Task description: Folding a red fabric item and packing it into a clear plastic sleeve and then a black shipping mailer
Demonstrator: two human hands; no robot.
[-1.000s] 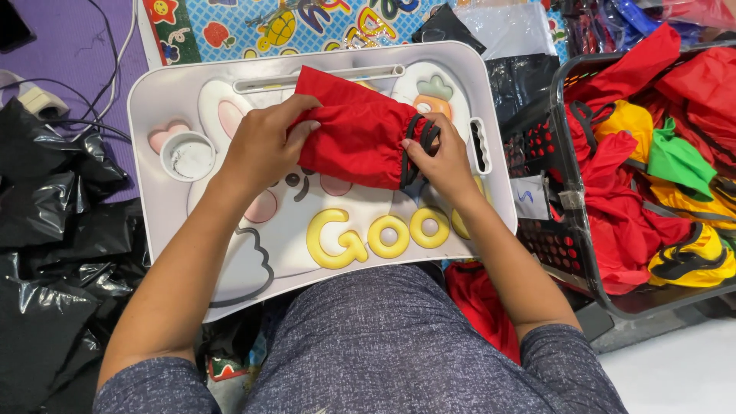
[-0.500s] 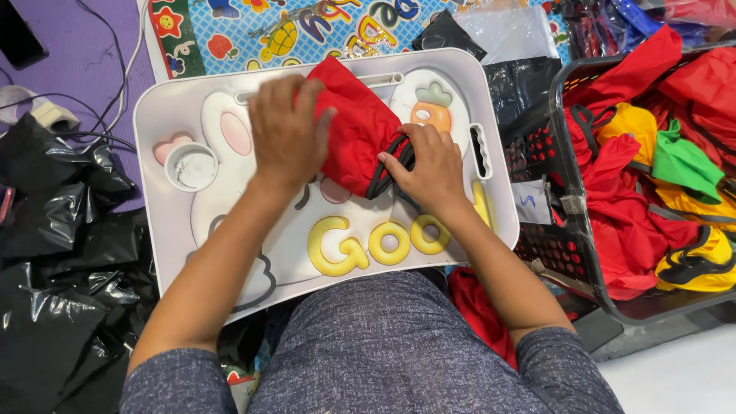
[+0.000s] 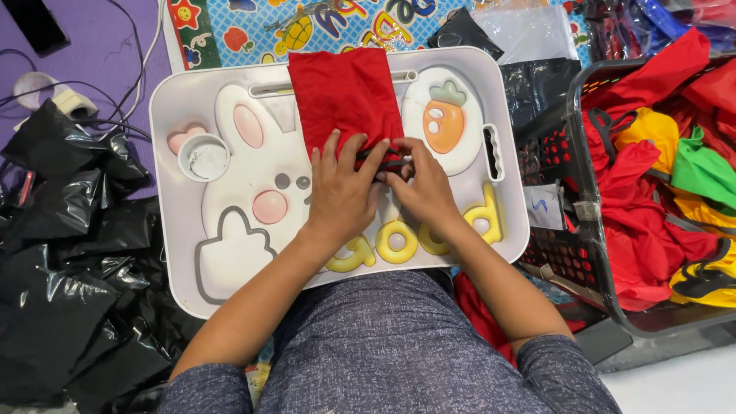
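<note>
My left hand, fingers spread, presses folded red fabric piece on white rabbit-pattern lap tray; right hand pinches its black-trimmed near edge.

Red cloth: folded flat, lying on a white lap tray with rabbit and carrot relief and yellow letters. Left hand and right hand: side by side, both pressing on the cloth's near edge, fingers on a dark strap there. Black basket, to the right: red, yellow and green cloths. Black plastic bags, to the left, heaped.
</note>
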